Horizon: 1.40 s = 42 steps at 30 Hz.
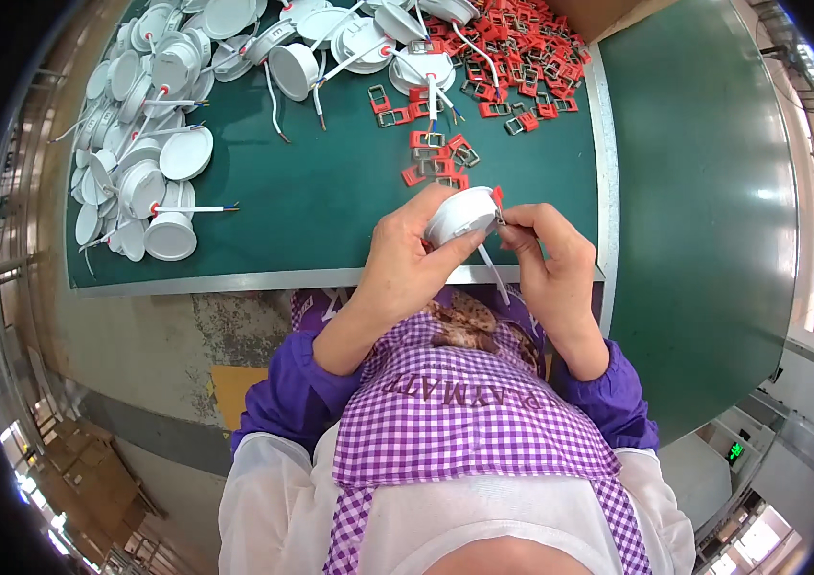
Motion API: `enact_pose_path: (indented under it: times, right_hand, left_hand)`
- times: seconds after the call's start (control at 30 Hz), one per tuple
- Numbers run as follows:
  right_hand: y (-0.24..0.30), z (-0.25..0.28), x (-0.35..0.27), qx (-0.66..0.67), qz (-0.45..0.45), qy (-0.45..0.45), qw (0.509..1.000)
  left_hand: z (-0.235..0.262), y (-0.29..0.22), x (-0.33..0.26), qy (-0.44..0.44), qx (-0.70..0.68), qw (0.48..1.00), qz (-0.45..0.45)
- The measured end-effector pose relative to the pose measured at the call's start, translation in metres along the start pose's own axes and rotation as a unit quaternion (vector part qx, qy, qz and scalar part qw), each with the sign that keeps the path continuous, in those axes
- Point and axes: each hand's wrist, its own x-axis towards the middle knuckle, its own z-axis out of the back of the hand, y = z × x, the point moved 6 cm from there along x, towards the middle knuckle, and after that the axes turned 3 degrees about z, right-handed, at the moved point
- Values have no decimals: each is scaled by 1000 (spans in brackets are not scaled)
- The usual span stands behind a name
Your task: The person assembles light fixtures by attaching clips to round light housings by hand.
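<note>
Above the near edge of the counter, the left hand is curling closed around a round white lamp housing, gripping it by the rim and back. The right hand is pinching its fingertips on a small red and metal spring clip at the housing's side, touching it. A white wire is hanging from the housing between the hands. Beyond, loose red clips are lying near, a bigger heap of clips is sitting farther back, and white housings are piling up at the left.
</note>
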Motion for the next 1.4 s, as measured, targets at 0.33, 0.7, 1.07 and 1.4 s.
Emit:
enact_pose_path:
  times: [0.33,0.7,1.07,1.4]
  right_hand:
    - [2,12,7,69,-34,14,997]
    - [-20,16,12,198,-202,148,948]
    - [-38,66,60,98,-171,193,961]
    - [-17,74,129,127,-59,-2,990]
  left_hand:
    - [-5,-9,-5,5,-64,998,18]
    - [-13,-18,-11,75,-34,996,33]
    - [13,-15,4,33,24,999,-26]
    - [96,-57,67,-269,419,840,-217]
